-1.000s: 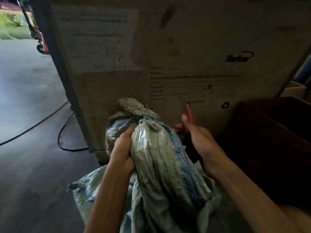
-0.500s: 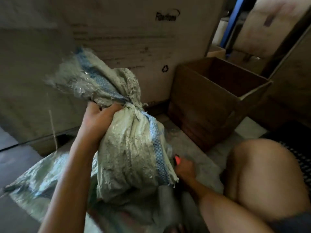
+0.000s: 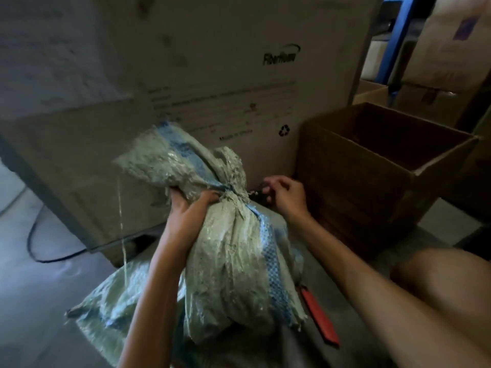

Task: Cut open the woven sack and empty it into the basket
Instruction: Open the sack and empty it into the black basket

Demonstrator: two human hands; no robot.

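A pale green woven sack point(image 3: 233, 256) with a blue stripe stands on the floor in front of me, its neck bunched and tied, the loose top flopped to the left. My left hand point(image 3: 190, 208) grips the sack just below the tied neck. At the right side of the neck, my right hand point(image 3: 284, 195) pinches the dark tie with curled fingers. A red cutter point(image 3: 318, 317) lies on the floor to the right of the sack, held by neither hand. A loose thread point(image 3: 121, 208) hangs from the sack's top.
An open brown cardboard box point(image 3: 385, 176) stands right of the sack. A large printed carton point(image 3: 212, 75) rises close behind it. A black cable point(image 3: 39, 251) curves on the floor at left. My bare knee point(image 3: 446, 282) is at lower right. More cartons stand at the back right.
My right hand has left the red cutter on the floor and come up to the tie at the sack's neck. The left hand keeps its grip on the sack.
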